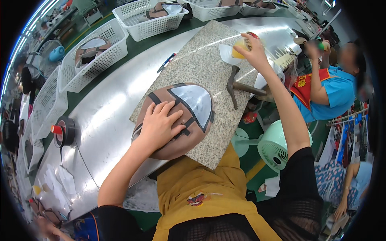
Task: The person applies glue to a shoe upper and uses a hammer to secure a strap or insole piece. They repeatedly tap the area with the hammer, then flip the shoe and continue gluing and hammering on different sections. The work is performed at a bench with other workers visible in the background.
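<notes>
A rounded brown fabric piece with black strips and a shiny silvery panel lies on the speckled stone slab. Across its left part my left hand rests flat, fingers spread. Farther off, at the slab's far right, my right hand has its fingers closed round a small yellow container, partly covered by the fingers; a bit of red shows beside them. Under that container is a white sheet or dish. A hammer with a dark head and wooden handle lies nearer me, below my right hand.
White plastic baskets holding similar brown pieces line the far side of the metal table. A black tape roll and a pen lie on it. To the right are a green fan and a seated person in blue.
</notes>
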The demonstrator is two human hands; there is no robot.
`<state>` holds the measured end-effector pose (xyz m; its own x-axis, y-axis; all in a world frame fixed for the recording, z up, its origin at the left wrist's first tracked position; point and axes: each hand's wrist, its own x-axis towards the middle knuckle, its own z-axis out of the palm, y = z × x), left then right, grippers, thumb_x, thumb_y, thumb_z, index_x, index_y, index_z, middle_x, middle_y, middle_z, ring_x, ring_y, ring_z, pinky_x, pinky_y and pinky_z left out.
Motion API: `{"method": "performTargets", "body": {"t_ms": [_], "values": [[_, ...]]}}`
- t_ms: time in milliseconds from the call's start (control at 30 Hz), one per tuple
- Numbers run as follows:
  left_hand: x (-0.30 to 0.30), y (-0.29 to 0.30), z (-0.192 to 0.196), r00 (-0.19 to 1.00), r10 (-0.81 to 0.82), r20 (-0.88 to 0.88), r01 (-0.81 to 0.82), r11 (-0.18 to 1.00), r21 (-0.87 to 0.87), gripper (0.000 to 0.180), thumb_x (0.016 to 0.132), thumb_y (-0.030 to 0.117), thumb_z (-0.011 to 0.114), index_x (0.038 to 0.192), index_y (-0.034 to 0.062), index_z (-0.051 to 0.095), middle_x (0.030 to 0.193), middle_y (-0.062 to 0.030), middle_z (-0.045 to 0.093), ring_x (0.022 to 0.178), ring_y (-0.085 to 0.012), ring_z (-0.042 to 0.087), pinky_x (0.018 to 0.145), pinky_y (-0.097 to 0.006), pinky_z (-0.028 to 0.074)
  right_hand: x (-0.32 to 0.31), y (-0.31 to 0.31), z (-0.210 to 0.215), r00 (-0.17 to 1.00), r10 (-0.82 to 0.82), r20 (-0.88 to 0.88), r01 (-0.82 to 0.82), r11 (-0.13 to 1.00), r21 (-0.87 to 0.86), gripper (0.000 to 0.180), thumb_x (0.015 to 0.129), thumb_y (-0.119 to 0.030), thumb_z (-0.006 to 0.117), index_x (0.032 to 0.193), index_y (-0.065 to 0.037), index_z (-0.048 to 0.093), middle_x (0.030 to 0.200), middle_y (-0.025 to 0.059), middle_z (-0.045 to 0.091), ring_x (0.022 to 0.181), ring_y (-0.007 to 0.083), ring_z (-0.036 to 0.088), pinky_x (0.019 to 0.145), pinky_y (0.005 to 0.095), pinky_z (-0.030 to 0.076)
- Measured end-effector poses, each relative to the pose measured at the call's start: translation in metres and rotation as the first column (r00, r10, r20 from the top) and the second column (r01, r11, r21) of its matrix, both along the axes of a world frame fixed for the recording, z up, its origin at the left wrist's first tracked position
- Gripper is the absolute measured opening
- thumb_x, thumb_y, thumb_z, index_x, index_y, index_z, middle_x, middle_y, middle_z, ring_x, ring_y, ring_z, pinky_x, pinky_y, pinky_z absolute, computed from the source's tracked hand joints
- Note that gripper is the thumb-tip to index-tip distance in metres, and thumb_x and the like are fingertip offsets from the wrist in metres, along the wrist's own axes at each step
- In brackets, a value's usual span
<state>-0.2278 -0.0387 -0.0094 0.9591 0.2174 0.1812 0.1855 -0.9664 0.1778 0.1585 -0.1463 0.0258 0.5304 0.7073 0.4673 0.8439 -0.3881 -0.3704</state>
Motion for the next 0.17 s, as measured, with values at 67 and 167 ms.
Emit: {"method": "performTargets", "body": {"t_ms": [67, 167], "values": [[0.0, 0.0, -0.001, 1.0, -0.002, 0.02, 0.002, 1.0, 0.002, 0.039, 0.083, 0.042, 0.063, 0.113, 0.0165, 0.064, 0.13, -0.0101, 0.053, 0.123, -0.0292, 0.046, 0.105, -0.05, 0.031, 0.005, 0.017, -0.004, 1.0, -0.016, 0.009, 0.017, 0.992, -0.122, 0.068, 0.076, -0.056, 0.067, 0.132, -0.021, 0.049, 0.123, 0.0153, 0.052, 0.113, 0.0302, 0.056, 0.094, 0.0434, 0.046], [-0.003, 0.002, -0.002, 1.0, 0.004, -0.001, -0.004, 1.0, -0.003, 0.041, 0.082, 0.042, 0.064, 0.115, 0.0169, 0.063, 0.131, -0.0108, 0.052, 0.125, -0.0292, 0.044, 0.106, -0.05, 0.03, 0.001, 0.041, -0.014, 0.997, -0.074, -0.008, 0.067, 0.939, -0.338, 0.07, 0.078, -0.055, 0.065, 0.137, -0.023, 0.044, 0.126, 0.0127, 0.051, 0.118, 0.0303, 0.054, 0.095, 0.0457, 0.046]]}}
